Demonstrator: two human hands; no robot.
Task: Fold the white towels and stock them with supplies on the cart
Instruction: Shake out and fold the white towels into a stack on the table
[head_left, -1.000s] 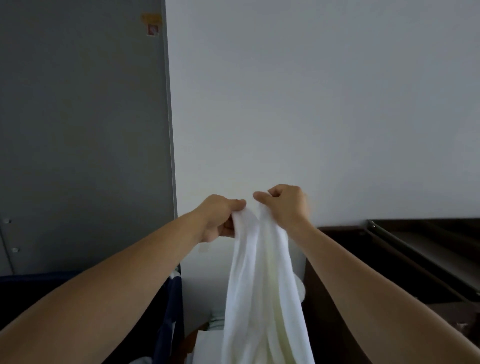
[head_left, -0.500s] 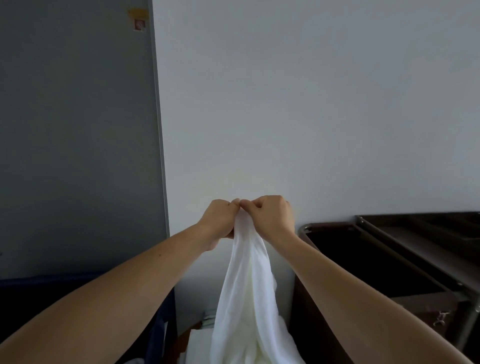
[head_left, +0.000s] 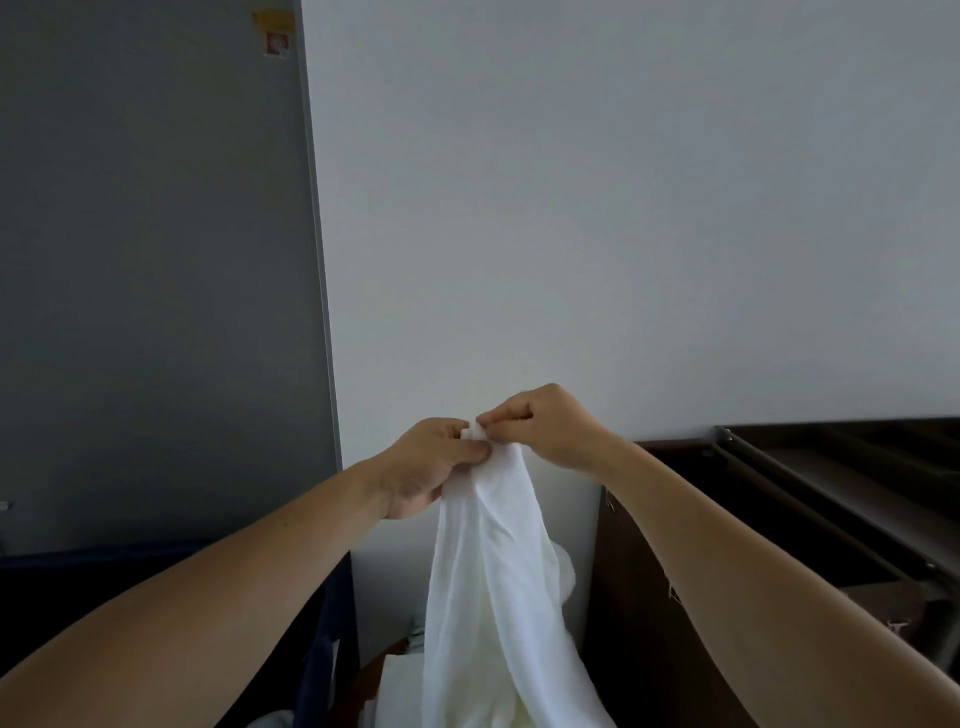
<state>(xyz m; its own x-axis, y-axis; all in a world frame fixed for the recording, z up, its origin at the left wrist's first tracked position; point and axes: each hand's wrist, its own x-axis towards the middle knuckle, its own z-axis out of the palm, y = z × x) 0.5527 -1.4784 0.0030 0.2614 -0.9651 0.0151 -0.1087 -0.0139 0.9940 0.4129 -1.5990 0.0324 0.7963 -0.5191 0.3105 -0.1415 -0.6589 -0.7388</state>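
A white towel (head_left: 493, 587) hangs lengthwise in front of me, its lower end running out of the bottom of the frame. My left hand (head_left: 431, 467) and my right hand (head_left: 550, 431) meet at its top edge, and both pinch the gathered corners there, fingertips touching. The dark brown cart (head_left: 810, 478) stands to the right, with its top rail and a shelf in sight. More white cloth (head_left: 395, 680) lies low behind the hanging towel.
A white wall fills the view ahead, and a grey door (head_left: 156, 286) stands on the left. A dark blue bin edge (head_left: 327, 639) sits at the lower left, below my left forearm.
My hands were a short way apart at the towel's top edge and have come together, so the corners now meet. The towel hangs narrower.
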